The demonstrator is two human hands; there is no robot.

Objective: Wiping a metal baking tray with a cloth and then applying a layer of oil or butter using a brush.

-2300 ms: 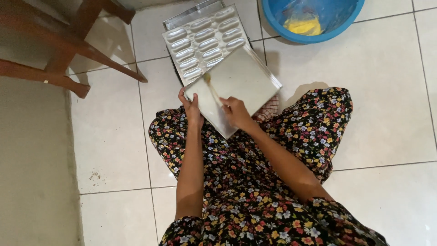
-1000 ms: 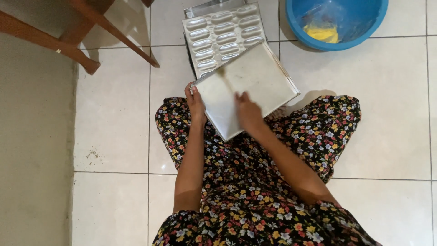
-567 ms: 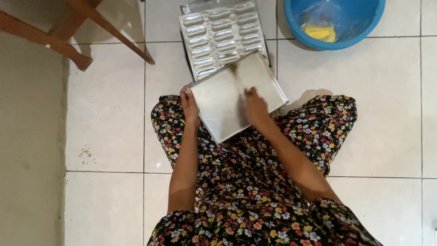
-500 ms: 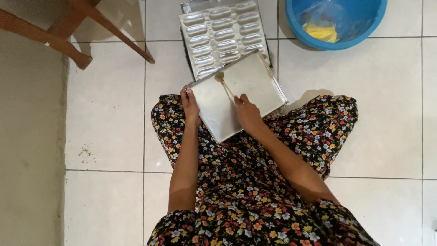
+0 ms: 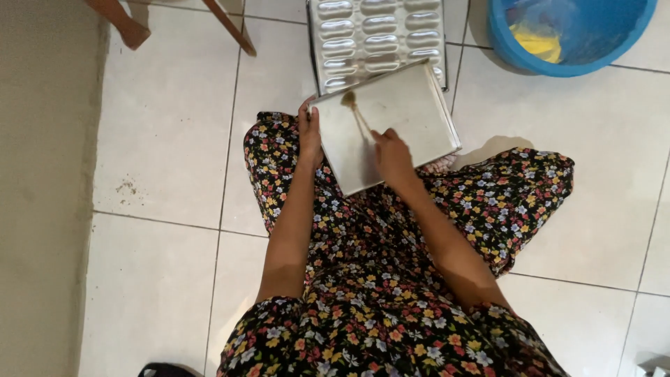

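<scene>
White floor tiles (image 5: 167, 126), left hand (image 5: 308, 132) gripping flat metal tray (image 5: 412, 112), right hand (image 5: 393, 155) holding brush (image 5: 356, 115), blue basin (image 5: 579, 42) nearby

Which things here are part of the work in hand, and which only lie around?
In use:
- flat metal tray, held at its edge by the left hand
- thin brush, held by the right hand, tip on the tray

Lying about:
- moulded baking pan
- blue basin
- wooden chair legs

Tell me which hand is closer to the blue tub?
Right. The right hand, holding a brush over the flat tray, lies nearer the blue tub; the left hand grips the tray's far edge.
</scene>
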